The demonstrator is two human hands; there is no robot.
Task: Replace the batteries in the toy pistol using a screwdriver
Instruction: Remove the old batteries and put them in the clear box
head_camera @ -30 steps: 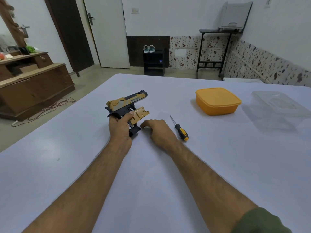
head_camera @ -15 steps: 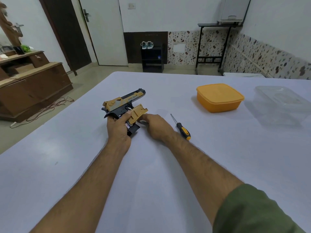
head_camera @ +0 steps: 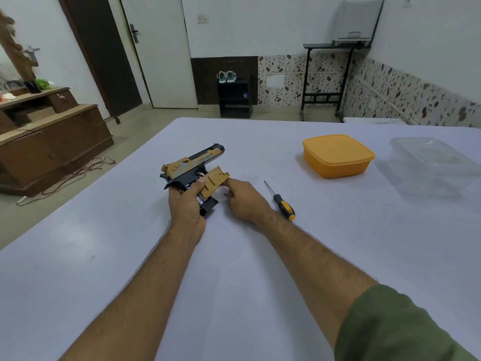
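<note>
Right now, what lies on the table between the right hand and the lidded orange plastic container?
Head view: only the black-and-yellow-handled screwdriver, beside the right hand; beyond it, bare white table up to the orange container.

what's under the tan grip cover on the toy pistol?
Under the lifted tan grip cover, the black-and-gold toy pistol shows an open black grip cavity; the left hand hides whether batteries are inside.

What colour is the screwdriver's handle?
Black with yellow-orange patches, seen in the head view: the screwdriver lies on the table right of the right hand.

Toy pistol (head_camera: 192, 166) at frame centre-left on table (head_camera: 104, 256). Screwdriver (head_camera: 281, 201) lies on table just right of it. Lidded container (head_camera: 338, 155) upper right; clear container (head_camera: 432, 162) at far right edge.
</note>
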